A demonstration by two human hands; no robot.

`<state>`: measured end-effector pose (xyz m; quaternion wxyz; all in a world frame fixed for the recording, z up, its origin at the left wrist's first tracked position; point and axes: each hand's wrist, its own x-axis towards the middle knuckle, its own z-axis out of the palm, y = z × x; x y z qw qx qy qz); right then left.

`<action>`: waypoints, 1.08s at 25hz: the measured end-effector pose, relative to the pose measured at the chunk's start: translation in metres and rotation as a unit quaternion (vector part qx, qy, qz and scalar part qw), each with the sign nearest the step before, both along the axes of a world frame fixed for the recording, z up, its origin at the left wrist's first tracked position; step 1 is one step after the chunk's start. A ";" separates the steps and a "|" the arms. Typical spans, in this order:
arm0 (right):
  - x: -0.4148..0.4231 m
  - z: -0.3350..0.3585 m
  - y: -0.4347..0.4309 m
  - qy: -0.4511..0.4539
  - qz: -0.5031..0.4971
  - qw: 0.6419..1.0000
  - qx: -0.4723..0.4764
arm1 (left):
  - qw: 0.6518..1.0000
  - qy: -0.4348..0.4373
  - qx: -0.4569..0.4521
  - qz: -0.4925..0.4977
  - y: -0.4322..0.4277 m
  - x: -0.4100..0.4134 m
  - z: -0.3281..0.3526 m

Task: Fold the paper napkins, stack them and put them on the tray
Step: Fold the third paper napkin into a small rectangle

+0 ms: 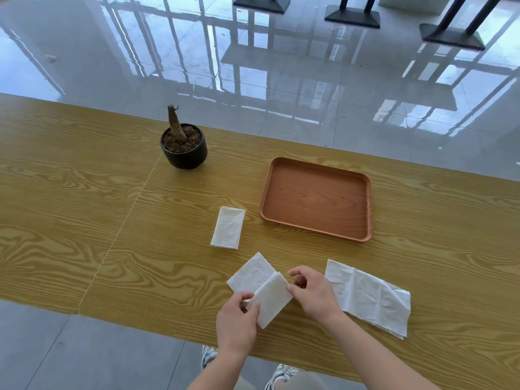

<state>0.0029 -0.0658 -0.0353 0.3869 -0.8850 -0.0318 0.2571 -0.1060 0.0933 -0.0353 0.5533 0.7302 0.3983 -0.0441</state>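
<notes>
Napkin (271, 298), crease diagonal near-left to far-right; left hand (237, 322), right hand (315, 294) pinching

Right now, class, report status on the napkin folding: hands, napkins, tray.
Left hand, right hand pinch the half-folded napkin. Folded napkin beside the tray, unfolded napkin waiting. Nothing blocks the tray.

A tray (318, 198) is lying on the table (70, 220), right of the middle. A folded napkin (228, 228) is lying just left of it, not touching. A plant pot (184, 150) is standing farther back and left. Near the front edge, a half-folded napkin (261, 285) is being held between the left hand (236, 322) and right hand (315, 294). An open napkin (371, 299) is lying just right of them.
</notes>
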 end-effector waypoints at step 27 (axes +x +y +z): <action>-0.002 0.005 0.019 -0.154 0.089 0.978 -0.109 | 0.896 -0.022 0.364 -0.253 0.045 0.032 0.004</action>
